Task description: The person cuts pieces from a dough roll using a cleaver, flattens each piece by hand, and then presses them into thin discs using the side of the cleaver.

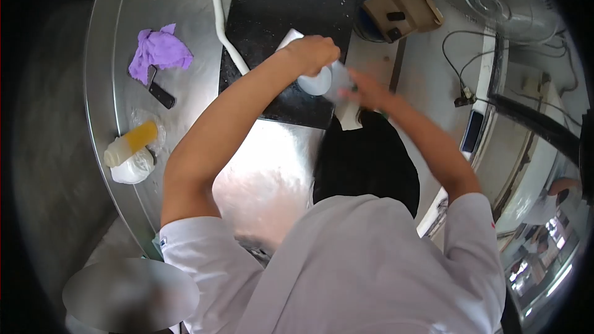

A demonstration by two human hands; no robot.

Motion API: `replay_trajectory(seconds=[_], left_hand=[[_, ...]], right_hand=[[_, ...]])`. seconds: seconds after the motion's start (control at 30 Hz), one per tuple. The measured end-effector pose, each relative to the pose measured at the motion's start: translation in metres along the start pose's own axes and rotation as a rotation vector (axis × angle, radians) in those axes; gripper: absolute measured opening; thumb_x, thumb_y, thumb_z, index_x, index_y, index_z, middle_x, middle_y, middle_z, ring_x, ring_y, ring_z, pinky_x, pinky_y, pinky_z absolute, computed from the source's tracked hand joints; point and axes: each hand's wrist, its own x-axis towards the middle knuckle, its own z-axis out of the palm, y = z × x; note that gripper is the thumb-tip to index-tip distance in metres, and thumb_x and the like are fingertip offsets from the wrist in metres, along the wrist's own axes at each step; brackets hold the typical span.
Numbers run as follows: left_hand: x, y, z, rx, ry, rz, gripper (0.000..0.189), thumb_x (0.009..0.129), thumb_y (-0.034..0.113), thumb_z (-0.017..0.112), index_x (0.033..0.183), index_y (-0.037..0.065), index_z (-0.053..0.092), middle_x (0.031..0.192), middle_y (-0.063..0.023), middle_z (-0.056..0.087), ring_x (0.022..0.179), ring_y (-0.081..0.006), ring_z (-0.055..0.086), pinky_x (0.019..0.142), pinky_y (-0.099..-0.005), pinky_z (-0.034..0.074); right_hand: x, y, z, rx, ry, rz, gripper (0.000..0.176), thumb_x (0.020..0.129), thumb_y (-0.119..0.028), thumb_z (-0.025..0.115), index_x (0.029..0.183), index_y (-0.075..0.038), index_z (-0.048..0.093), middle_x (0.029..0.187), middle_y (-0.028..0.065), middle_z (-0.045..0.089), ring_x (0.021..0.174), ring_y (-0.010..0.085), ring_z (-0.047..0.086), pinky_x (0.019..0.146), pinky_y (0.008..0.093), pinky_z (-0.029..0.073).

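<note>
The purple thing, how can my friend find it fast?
Start at the round metal table, then go left of the black board. The purple thing is a crumpled cloth lying on a black-handled tool; nothing else there is purple.

Steel table [173,0], black board [278,6], purple cloth [159,49]

I am seeing the board [278,0] lying mid-counter [167,0], with both hands meeting over its near right corner: the left hand [312,52] on a round lump [315,81], the right hand [365,89] just right of it. A dough rope [223,25] is running along the board's left edge, a cloth [159,49] is sitting further left, and a bottle [130,142] is lying nearer.
</note>
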Motion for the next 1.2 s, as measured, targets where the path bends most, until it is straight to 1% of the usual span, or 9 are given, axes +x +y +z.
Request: replay_trajectory(seconds=[0.2, 0.4, 0.57, 0.7, 0.77, 0.8, 1.03, 1.13, 1.2], left_hand=[[-0.039, -0.01, -0.016, -0.296, 0.127, -0.142, 0.029, 0.073, 0.002, 0.072, 0.101, 0.001, 0.064, 0.112, -0.0188, 0.063, 0.111, -0.041, 0.062, 0.094, -0.0459, 0.052], [-0.032, -0.069, -0.028, -0.547, 0.444, -0.329, 0.033, 0.072, -0.004, 0.074, 0.101, 0.003, 0.057, 0.108, -0.017, 0.058, 0.109, -0.0394, 0.061, 0.09, -0.0445, 0.051], [-0.019, -0.113, -0.086, -0.858, 0.688, -0.529, 0.029, 0.08, 0.002, 0.077, 0.101, 0.002, 0.056, 0.092, -0.007, 0.063, 0.085, -0.0133, 0.061, 0.077, -0.0317, 0.049], [-0.008, -0.179, -0.063, -0.789, 0.891, -0.838, 0.037, 0.08, 0.01, 0.08, 0.111, 0.001, 0.061, 0.097, -0.0115, 0.066, 0.091, -0.021, 0.066, 0.083, -0.035, 0.053], [-0.009, -0.199, -0.042, -0.487, 1.098, -1.304, 0.049, 0.079, 0.018, 0.082, 0.12, 0.003, 0.061, 0.107, -0.0175, 0.067, 0.092, -0.0325, 0.068, 0.085, -0.0431, 0.055], [-0.014, -0.201, -0.039, -0.487, 1.106, -1.319, 0.049, 0.079, 0.018, 0.082, 0.12, 0.003, 0.061, 0.107, -0.0175, 0.067, 0.092, -0.0325, 0.068, 0.085, -0.0431, 0.055], [-0.092, -0.059, 0.048, -0.563, 1.431, -1.419, 0.019, 0.09, -0.004, 0.062, 0.108, 0.002, 0.066, 0.101, -0.0121, 0.068, 0.083, -0.0243, 0.068, 0.074, -0.0342, 0.054], [-0.105, 0.015, 0.117, -0.564, 1.488, -1.601, 0.025, 0.093, -0.009, 0.058, 0.113, 0.003, 0.066, 0.105, -0.01, 0.069, 0.095, -0.0186, 0.067, 0.08, -0.0289, 0.052], [-0.098, 0.053, 0.143, -0.929, 1.497, -1.412, 0.035, 0.088, -0.016, 0.057, 0.116, 0.003, 0.065, 0.111, -0.01, 0.067, 0.099, -0.0198, 0.066, 0.084, -0.0286, 0.051]], right_hand=[[-0.074, -0.032, -0.014, -0.07, -0.289, 0.363, 0.058, 0.094, -0.042, 0.072, 0.128, -0.001, 0.048, 0.107, 0.03, 0.065, 0.1, 0.0483, 0.064, 0.084, 0.0512, 0.05], [-0.025, -0.018, -0.072, 0.024, -0.26, 0.274, 0.047, 0.094, -0.036, 0.074, 0.116, -0.001, 0.052, 0.1, 0.0287, 0.067, 0.094, 0.0475, 0.066, 0.08, 0.0499, 0.051], [0.051, -0.011, -0.112, 0.077, -0.292, 0.186, 0.042, 0.092, -0.031, 0.076, 0.111, -0.002, 0.052, 0.098, 0.0276, 0.068, 0.097, 0.0495, 0.066, 0.08, 0.0506, 0.052], [0.094, 0.002, -0.147, 0.01, -0.412, 0.157, 0.043, 0.092, -0.032, 0.076, 0.106, -0.001, 0.05, 0.096, 0.0271, 0.068, 0.093, 0.049, 0.066, 0.077, 0.0527, 0.051], [0.112, -0.002, -0.167, -0.026, -0.452, 0.122, 0.042, 0.092, -0.032, 0.075, 0.106, -0.001, 0.05, 0.095, 0.0273, 0.068, 0.091, 0.0491, 0.065, 0.076, 0.0526, 0.051], [0.119, -0.004, -0.176, -0.058, -0.485, 0.106, 0.042, 0.092, -0.031, 0.075, 0.106, -0.001, 0.05, 0.094, 0.0274, 0.067, 0.089, 0.0493, 0.065, 0.075, 0.0526, 0.051], [0.148, 0.008, -0.186, -0.044, -0.555, -0.054, 0.039, 0.093, -0.026, 0.073, 0.111, 0.0, 0.051, 0.088, 0.0282, 0.066, 0.086, 0.0505, 0.064, 0.074, 0.053, 0.05], [0.172, -0.027, -0.169, -0.072, -0.554, -0.174, 0.036, 0.094, -0.021, 0.071, 0.115, -0.001, 0.052, 0.089, 0.0277, 0.068, 0.088, 0.0503, 0.065, 0.074, 0.0538, 0.051], [0.192, -0.048, -0.152, -0.148, -0.677, -0.24, 0.032, 0.093, -0.017, 0.068, 0.116, -0.002, 0.052, 0.091, 0.0265, 0.069, 0.09, 0.0499, 0.066, 0.074, 0.0544, 0.051]])
